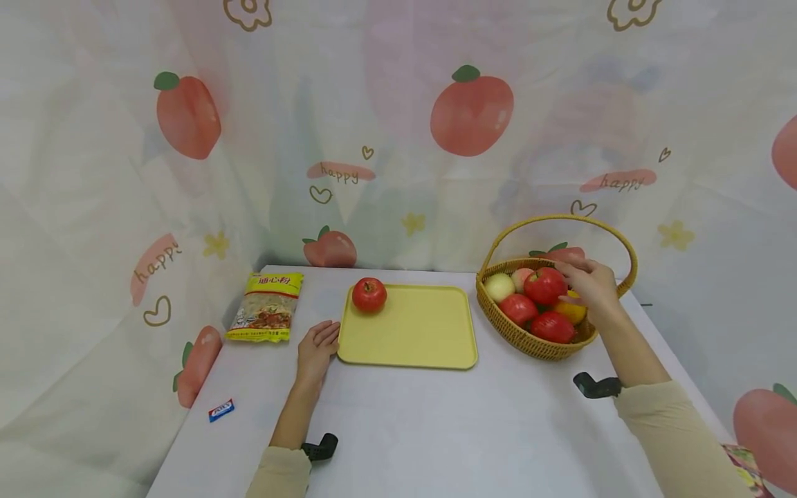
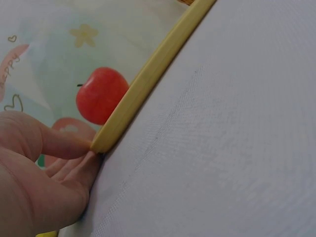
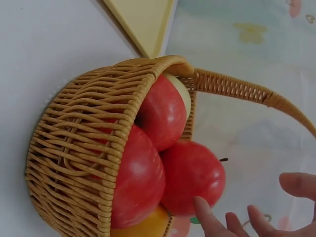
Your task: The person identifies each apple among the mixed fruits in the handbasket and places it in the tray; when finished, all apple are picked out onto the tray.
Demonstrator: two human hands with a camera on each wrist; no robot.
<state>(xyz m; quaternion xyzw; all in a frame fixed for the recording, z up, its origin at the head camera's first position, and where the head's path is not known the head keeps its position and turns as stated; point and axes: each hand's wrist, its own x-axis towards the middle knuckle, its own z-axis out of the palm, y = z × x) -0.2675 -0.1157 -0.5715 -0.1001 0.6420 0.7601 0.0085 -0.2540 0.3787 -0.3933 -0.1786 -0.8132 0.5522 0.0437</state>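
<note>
A yellow rectangular tray (image 1: 407, 332) lies on the table with a red apple (image 1: 369, 295) near its back left corner. My left hand (image 1: 317, 351) holds the tray's left rim, thumb and fingers around the edge near the front corner. At the right, a wicker basket (image 1: 529, 344) carries several fruits, including red apples, a pale round fruit (image 1: 500, 287) and a yellow fruit (image 1: 571, 310). My right hand (image 1: 588, 283) is over the basket, fingers spread. In the right wrist view one fingertip meets the top red apple (image 3: 192, 177), while the thumb stands apart from it.
A yellow noodle packet (image 1: 264, 308) lies left of the tray. Nearer me is a small blue-and-red wrapper (image 1: 221, 410). The basket's tall handle (image 1: 557, 217) arches above the fruit. A printed curtain (image 1: 398, 207) stands behind the table (image 1: 436, 429).
</note>
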